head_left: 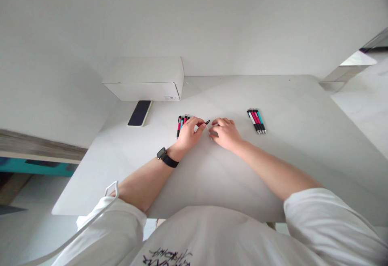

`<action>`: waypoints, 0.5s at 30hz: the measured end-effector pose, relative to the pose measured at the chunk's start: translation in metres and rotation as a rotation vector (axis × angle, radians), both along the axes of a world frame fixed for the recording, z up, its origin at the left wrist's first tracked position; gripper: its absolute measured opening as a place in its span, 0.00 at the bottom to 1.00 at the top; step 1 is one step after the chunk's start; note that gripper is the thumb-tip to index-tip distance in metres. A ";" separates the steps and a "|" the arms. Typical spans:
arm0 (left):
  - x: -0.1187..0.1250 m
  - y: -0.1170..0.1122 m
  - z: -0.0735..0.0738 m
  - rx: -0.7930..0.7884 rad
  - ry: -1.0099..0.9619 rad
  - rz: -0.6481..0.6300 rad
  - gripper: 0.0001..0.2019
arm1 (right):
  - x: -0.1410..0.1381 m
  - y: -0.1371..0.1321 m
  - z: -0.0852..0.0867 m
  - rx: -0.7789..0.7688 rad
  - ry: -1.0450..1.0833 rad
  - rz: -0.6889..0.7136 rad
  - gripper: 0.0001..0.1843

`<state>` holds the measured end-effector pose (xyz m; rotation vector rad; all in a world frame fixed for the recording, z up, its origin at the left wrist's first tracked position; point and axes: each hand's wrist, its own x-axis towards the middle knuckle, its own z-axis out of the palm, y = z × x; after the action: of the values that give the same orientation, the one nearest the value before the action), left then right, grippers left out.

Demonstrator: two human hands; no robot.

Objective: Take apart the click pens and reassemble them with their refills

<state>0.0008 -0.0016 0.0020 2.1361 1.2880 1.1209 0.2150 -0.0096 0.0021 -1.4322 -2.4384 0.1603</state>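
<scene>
My left hand [190, 131], with a black watch on its wrist, pinches a small black pen part [207, 122] between thumb and fingertips. Close beside it, my right hand [224, 133] has its fingers curled inward around a thin pale piece [211, 138]. Whether that piece joins the black part is too small to tell. Partly hidden behind my left hand, several pens [179, 126] with pink, teal and black barrels lie on the table. To the right of my right hand, another row of pens [256, 121] in white, pink and teal lies side by side.
A white box [145, 91] stands at the back left of the pale table [291, 96], against the wall. In front of it lies a phone [140, 113] with a dark screen. A white cord [72, 239] runs by my left sleeve.
</scene>
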 end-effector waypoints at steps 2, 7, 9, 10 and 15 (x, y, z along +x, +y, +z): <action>0.000 0.000 0.000 0.002 -0.002 0.000 0.06 | -0.003 -0.004 0.002 -0.013 0.003 0.046 0.09; 0.000 0.000 0.000 0.005 0.007 0.010 0.06 | -0.009 -0.012 0.008 -0.057 -0.057 0.126 0.07; 0.000 0.000 0.000 0.012 0.004 0.016 0.05 | -0.011 -0.015 0.011 -0.067 -0.103 0.135 0.08; 0.000 0.000 0.000 0.016 0.000 0.016 0.05 | -0.012 -0.017 0.012 -0.069 -0.124 0.136 0.08; 0.000 0.000 0.001 0.012 -0.010 0.021 0.06 | -0.013 -0.025 0.017 -0.078 -0.203 0.166 0.10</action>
<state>0.0007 -0.0016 0.0026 2.1278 1.3053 1.1493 0.2020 -0.0348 0.0186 -1.3350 -2.7458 0.1550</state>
